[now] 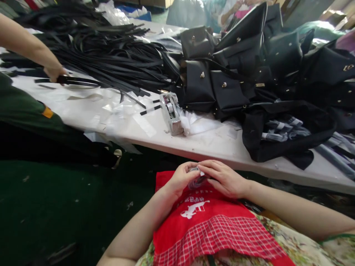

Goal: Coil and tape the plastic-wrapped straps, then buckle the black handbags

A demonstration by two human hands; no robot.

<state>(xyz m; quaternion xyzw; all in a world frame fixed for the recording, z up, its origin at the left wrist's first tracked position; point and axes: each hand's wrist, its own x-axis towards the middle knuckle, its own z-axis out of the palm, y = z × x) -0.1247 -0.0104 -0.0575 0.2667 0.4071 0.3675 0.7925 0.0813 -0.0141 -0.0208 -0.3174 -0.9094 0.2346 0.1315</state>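
Note:
My left hand (pixel 181 178) and my right hand (pixel 224 178) meet over my lap, just below the white table's front edge (pixel 210 151). Both have their fingers curled and pinched around a small grey and white item (pixel 196 173) that is mostly hidden between them; I cannot tell what it is. Beneath them lies a red apron (pixel 205 225) with a white print and a checked band.
A tape dispenser (pixel 172 112) stands on the table in front of me. Black bags (pixel 235 70) are heaped at the right, black straps (pixel 111 55) at the left. A co-worker's hand (pixel 54 72) at far left holds a strap. Dark green floor lies below.

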